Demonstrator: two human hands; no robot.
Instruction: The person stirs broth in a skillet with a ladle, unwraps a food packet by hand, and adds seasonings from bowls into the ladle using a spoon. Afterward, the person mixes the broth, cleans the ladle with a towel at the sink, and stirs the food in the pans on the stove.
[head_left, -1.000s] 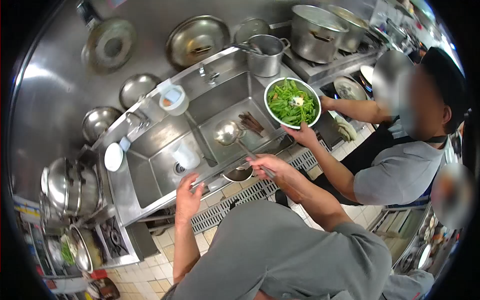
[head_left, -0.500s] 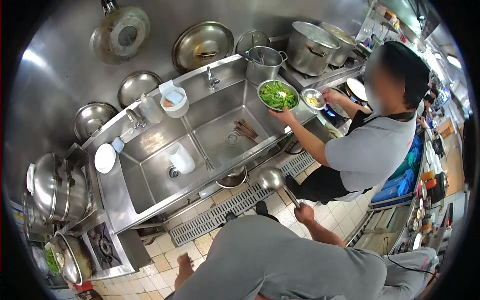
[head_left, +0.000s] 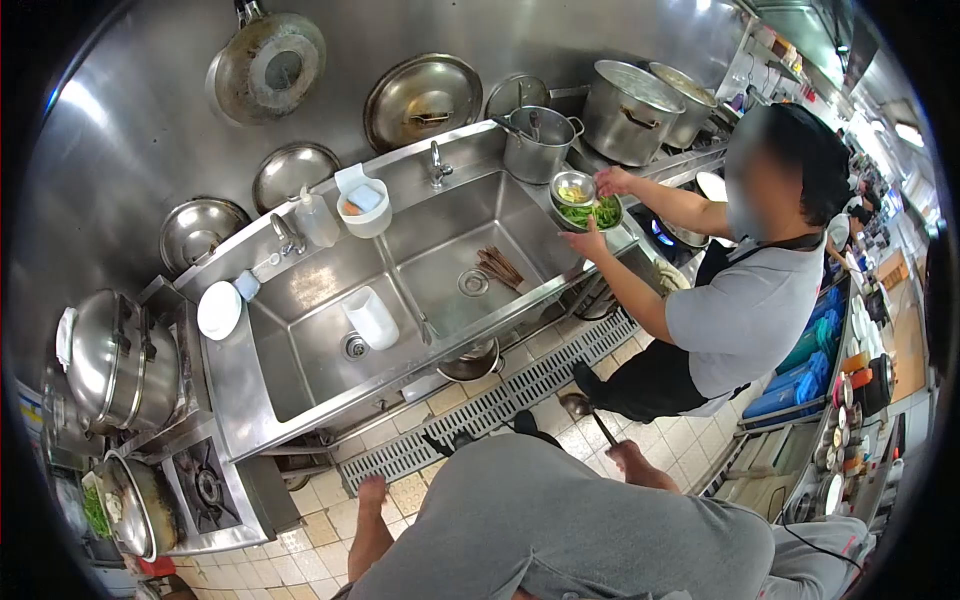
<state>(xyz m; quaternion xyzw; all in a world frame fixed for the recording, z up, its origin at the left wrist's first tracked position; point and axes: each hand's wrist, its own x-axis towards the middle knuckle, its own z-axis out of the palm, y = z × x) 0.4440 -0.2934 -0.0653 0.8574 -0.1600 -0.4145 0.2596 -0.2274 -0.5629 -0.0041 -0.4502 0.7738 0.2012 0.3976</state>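
My right hand [head_left: 628,458] is closed around the long handle of a metal ladle [head_left: 576,404], held low over the tiled floor. My left hand [head_left: 371,491] hangs over the floor at the lower left, near the drain grate; its fingers are hard to make out. A co-worker [head_left: 745,320] stands at the sink's right end with both hands at a bowl of green leafy vegetables [head_left: 604,212]. A smaller metal bowl [head_left: 573,187] with pale yellowish pieces sits over that bowl.
The double steel sink [head_left: 420,342] holds a white plastic container [head_left: 370,318] and a bundle of brown sticks [head_left: 500,270]. Large pots [head_left: 632,112] stand at the back right. A floor drain grate [head_left: 520,388] runs below the sink. At left is a gas burner [head_left: 206,488].
My ladle has swung lower, its bowl turned away. My left hand has risen slightly. The co-worker has brought the small bowl leftward over the vegetable bowl. The view has shifted a little.
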